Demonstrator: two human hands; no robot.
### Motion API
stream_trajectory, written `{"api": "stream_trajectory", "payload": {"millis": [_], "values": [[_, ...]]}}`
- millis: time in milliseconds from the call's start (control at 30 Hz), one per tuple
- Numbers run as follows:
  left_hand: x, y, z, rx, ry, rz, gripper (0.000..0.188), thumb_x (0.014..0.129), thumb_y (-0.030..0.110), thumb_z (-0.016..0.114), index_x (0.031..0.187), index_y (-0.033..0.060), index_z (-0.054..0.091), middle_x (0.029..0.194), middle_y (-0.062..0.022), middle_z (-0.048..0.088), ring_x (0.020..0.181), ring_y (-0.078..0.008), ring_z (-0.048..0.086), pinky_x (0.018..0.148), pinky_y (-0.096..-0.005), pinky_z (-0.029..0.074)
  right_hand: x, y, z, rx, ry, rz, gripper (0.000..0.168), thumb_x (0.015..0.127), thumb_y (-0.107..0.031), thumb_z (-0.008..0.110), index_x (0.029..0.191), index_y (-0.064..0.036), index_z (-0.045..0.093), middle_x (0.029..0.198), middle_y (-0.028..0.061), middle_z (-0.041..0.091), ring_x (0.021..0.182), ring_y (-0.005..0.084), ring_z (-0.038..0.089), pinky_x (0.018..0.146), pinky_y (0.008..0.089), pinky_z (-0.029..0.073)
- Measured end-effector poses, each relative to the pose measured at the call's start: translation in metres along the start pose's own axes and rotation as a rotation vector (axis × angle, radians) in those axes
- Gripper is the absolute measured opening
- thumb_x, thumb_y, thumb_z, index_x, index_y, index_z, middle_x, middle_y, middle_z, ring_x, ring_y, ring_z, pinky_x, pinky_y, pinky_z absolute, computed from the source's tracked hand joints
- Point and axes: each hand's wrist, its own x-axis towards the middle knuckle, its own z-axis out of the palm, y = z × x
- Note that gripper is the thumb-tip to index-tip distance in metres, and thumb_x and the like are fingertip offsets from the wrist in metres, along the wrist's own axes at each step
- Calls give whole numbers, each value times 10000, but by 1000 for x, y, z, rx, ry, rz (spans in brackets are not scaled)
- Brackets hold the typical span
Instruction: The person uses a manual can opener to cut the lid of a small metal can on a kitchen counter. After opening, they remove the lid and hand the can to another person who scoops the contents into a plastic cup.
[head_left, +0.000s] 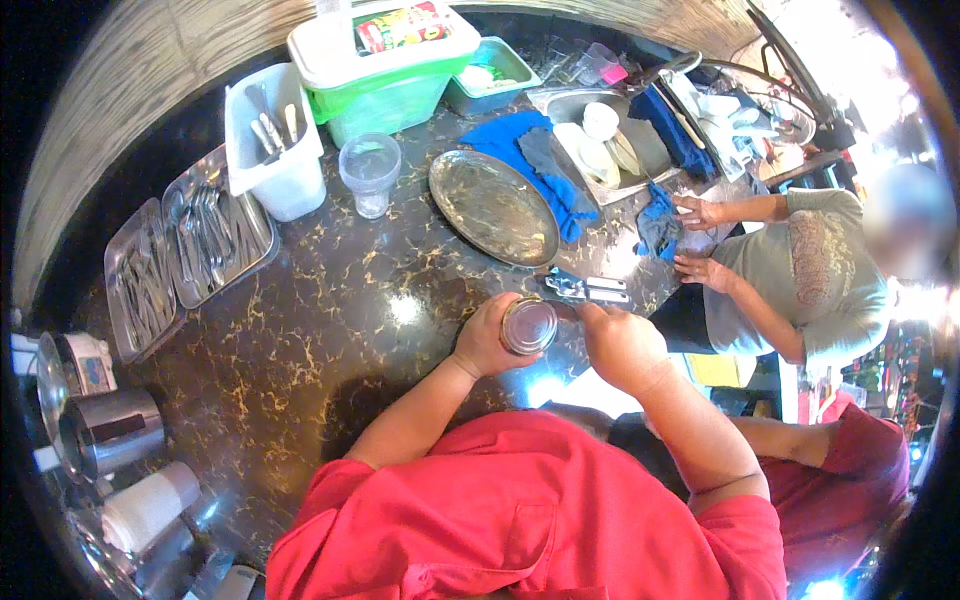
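Observation:
My left hand (487, 337) is wrapped around a metal food can (529, 325), whose round ridged end faces the camera. On the can's other side, my right hand (624, 346) is closed on a dark, thin tool (565, 311) that reaches to the can's rim; its exact kind cannot be told. Just beyond the hands, a can opener (586, 286) with pale handles lies on the dark marbled counter (330, 337). Behind it sits an oval metal tray (495, 208) with residue on its surface.
Cutlery trays (217, 232), a white utensil bin (277, 180), a plastic cup (370, 174) and a green-lidded tub (390, 97) line the back left. Blue cloths (540, 172) lie beside a sink (652, 150). A co-worker's hands (701, 214) hold a cloth at right; another person stands lower right.

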Motion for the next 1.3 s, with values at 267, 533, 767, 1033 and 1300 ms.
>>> {"api": "stream_trajectory", "payload": {"millis": [267, 533, 767, 1033, 1300], "values": [[9, 2, -3, -91, -155, 2, 816, 456, 274, 825, 1128, 60, 414, 1037, -118, 550, 958, -265, 548, 836, -344, 432, -8, 44, 28, 307, 167, -196, 227, 782, -137, 502, 996, -69, 536, 812, 156, 609, 696, 326, 599, 607, 418, 484], [0, 20, 1, 72, 8, -93, 957, 474, 249, 823, 1230, 5, 289, 1181, -184, 414, 1105, -310, 423, 939, -376, 335, 16, 61, 50, 669, -113, -16, 239, 776, -175, 519, 966, -38, 564, 811, 208, 600, 760, 367, 584, 676, 422, 468], [-6, 28, 20, 114, 104, -192, 946, 492, 221, 830, 1226, -17, 283, 1156, -174, 430, 1062, -276, 465, 917, -355, 367, 10, 46, 62, 514, -38, -151, 218, 848, -214, 449, 993, -55, 482, 773, 206, 602, 675, 345, 599, 584, 435, 476], [1, 15, 34, 10, 85, -241, 827, 462, 229, 826, 1151, 30, 414, 1024, -147, 543, 919, -277, 560, 802, -341, 455, -9, 55, 64, 321, 97, -290, 231, 752, -158, 501, 966, -72, 484, 663, 115, 578, 577, 278, 600, 500, 379, 482], [4, 20, 41, -190, 80, -304, 844, 438, 181, 840, 1151, 25, 415, 1006, -109, 554, 923, -214, 558, 816, -314, 448, -20, 59, 73, 295, 187, -366, 254, 737, -139, 482, 978, -60, 502, 676, 73, 574, 558, 224, 599, 474, 340, 480]]}}
